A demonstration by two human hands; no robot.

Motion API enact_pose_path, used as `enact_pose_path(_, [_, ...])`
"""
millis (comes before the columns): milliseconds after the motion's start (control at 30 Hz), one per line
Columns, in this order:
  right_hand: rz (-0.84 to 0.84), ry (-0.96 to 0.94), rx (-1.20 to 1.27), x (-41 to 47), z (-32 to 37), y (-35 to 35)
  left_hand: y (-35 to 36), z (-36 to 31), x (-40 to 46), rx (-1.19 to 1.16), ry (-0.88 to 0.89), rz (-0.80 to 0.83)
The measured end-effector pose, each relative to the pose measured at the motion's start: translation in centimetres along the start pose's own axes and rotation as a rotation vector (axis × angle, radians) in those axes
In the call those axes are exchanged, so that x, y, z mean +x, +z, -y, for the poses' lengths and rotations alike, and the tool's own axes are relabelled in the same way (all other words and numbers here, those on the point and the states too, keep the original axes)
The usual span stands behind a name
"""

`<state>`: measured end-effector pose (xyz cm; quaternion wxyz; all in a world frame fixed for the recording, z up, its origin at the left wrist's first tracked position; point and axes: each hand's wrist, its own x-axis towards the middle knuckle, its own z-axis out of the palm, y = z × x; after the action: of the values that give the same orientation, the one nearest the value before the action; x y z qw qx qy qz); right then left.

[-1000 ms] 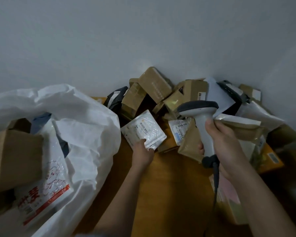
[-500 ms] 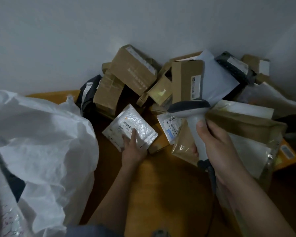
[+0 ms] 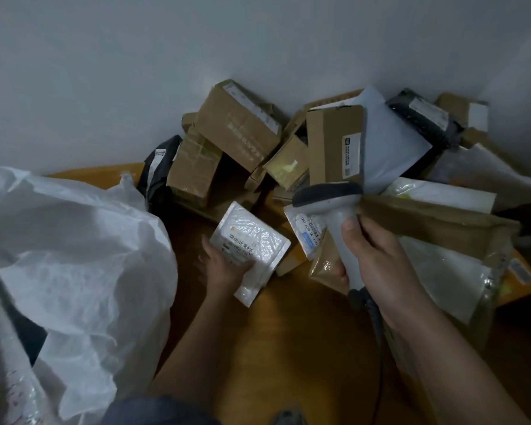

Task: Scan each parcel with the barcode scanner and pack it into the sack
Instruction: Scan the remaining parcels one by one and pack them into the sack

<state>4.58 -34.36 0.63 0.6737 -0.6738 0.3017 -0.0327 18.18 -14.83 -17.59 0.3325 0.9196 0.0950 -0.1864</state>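
My left hand [image 3: 224, 268] grips a small white bubble mailer [image 3: 252, 250] from below, its barcode label facing up, lifted just off the wooden floor. My right hand [image 3: 377, 256] grips the handle of a grey barcode scanner [image 3: 334, 210]; the scanner's dark head sits to the right of and slightly above the mailer. The white sack [image 3: 74, 256] bulges at the left, its mouth crumpled. A pile of brown boxes [image 3: 239, 127] and mailers lies against the wall behind.
The wooden floor [image 3: 288, 332] shows between my arms. A large brown padded envelope [image 3: 442, 234] lies under my right hand. A black bag [image 3: 158, 167] sits behind the sack. An orange parcel [image 3: 521, 277] lies at the right. The scanner's cable [image 3: 377, 320] trails down.
My left hand has picked the white mailer up off the pile and drawn it nearer, label turned up. The view has tilted down and left. The scanner hand barely moved.
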Motion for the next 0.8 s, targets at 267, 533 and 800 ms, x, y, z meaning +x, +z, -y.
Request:
enact_pose_path(267, [-0.081, -0.014, 0.002, -1.5, 0.4, -1.5, 1.9, 0.8, -2.7, 0.28, 0.044, 0.256])
enact_pose_path(533, [-0.07, -0.024, 0.086, -5.2, 1.9, -1.7, 2.0, 3.2, -8.0, 0.304, -0.072, 0.293])
enact_pose_path(800, [-0.049, -0.072, -0.045, -9.4, 3.3, -2.0, -2.4, 1.6, -11.6, -0.182, -0.048, 0.171])
